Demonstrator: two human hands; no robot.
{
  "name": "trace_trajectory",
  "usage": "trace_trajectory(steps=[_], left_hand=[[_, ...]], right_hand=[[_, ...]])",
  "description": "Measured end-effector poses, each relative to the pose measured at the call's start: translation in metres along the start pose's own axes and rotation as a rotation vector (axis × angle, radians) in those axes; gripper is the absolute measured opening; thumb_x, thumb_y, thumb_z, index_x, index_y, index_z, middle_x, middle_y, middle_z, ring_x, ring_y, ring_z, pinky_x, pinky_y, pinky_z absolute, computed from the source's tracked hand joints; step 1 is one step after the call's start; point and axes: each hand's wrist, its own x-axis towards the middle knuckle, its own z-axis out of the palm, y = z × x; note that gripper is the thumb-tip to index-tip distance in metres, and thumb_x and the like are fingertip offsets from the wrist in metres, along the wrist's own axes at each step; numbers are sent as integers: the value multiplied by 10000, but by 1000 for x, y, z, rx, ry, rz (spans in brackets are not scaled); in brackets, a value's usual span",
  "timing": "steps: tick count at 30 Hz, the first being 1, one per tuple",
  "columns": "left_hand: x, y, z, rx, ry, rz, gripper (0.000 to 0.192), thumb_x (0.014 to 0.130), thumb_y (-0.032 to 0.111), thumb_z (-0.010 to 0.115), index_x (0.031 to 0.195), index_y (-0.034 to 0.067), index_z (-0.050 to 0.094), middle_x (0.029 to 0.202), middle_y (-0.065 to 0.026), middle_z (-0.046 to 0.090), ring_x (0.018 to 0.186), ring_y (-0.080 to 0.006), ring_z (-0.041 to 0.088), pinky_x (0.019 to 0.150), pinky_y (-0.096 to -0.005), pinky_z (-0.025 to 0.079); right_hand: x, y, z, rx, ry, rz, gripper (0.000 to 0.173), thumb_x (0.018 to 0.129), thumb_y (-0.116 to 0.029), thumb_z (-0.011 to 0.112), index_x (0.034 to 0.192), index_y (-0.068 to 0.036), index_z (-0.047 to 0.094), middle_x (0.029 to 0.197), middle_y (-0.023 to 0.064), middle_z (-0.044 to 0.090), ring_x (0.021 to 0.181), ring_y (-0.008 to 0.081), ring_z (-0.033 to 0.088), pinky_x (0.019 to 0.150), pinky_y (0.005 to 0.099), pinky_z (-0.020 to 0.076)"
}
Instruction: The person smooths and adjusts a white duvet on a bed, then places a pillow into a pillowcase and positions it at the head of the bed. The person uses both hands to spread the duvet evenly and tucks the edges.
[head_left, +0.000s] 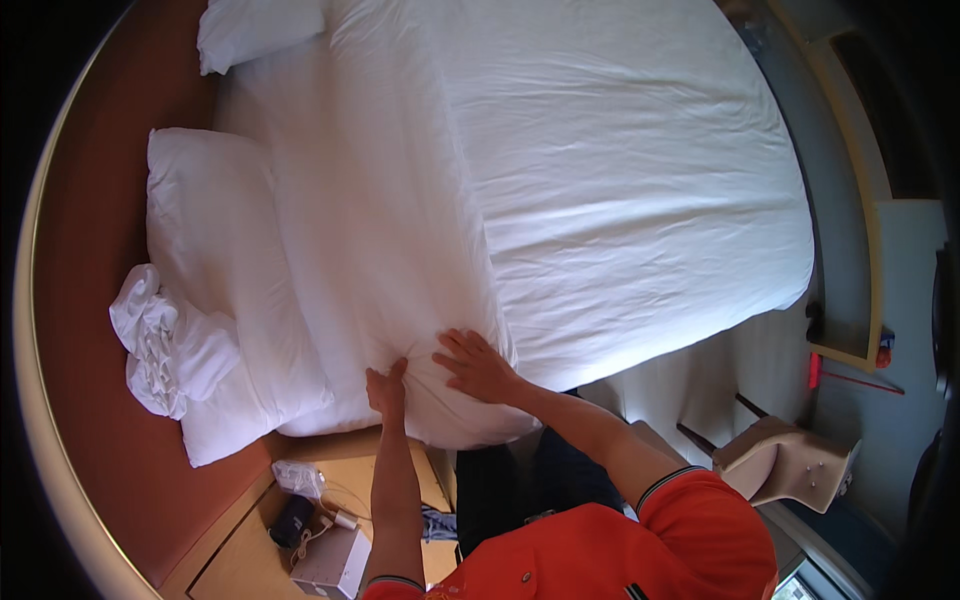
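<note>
A white duvet (645, 172) covers the bed, with a broad folded-back band (390, 187) across it towards the pillows. My left hand (387, 388) pinches the fabric of that band near the bed's close side, and creases run from its fingers. Just to the right, my right hand (480, 367) lies on the same band with its fingers spread. White pillows (225, 217) lie at the headboard end. A crumpled white cloth (165, 341) rests on the nearer pillow.
A reddish headboard (82, 300) stands at the left. The wooden bedside table (360, 480) holds a white box (330, 562), a dark cylinder (291, 520), cables and a clear plastic bag (296, 477). A beige chair (780, 457) stands on the floor beyond the bed's corner.
</note>
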Motion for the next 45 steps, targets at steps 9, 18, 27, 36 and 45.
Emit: trace_trajectory(steps=[9, 18, 27, 36, 45], left_hand=[[-41, 37, 25, 452, 395, 324, 763, 950, 411, 805, 1570, 102, 486, 1687, -256, 390, 1493, -483, 453, 1146, -685, 394], [-167, 168, 206, 302, -330, 1249, 887, 1017, 543, 693, 1714, 151, 309, 1803, -238, 159, 1639, -524, 159, 1205, -779, 237], [-216, 200, 240, 867, -308, 638, 1310, 865, 862, 650, 1773, 209, -33, 1821, -233, -114, 1643, -574, -28, 1149, -857, 257], [-360, 328, 432, 807, -244, 1106, 1189, 954, 831, 559, 1769, 115, 71, 1768, -391, -5, 1635, -583, 97, 1199, -777, 257], [-502, 489, 574, 587, -344, 1695, 1014, 953, 589, 756, 1700, 73, 306, 1762, -328, 196, 1641, -511, 152, 1237, -752, 187]], right_hand=[[-107, -21, 16, 148, -126, 134, 729, 987, -432, 734, 1611, -132, 509, 1734, 155, 378, 1642, 336, 285, 1334, 507, 239], [-198, 177, -118, -162, 304, 782, 686, 1041, -485, 680, 1641, -232, 465, 1757, 131, 302, 1655, 389, 211, 1326, 621, 199], [-366, 273, -191, -139, 130, 940, 669, 1064, -560, 623, 1651, -290, 449, 1793, 48, 270, 1677, 321, 175, 1335, 602, 188], [-469, 373, -269, 1, 252, 1091, 736, 1015, -496, 721, 1659, -291, 428, 1763, 51, 312, 1648, 339, 233, 1294, 649, 267], [-580, 506, -362, -41, 318, 1011, 675, 1022, -413, 730, 1622, -226, 484, 1707, 76, 425, 1604, 309, 360, 1278, 565, 328]])
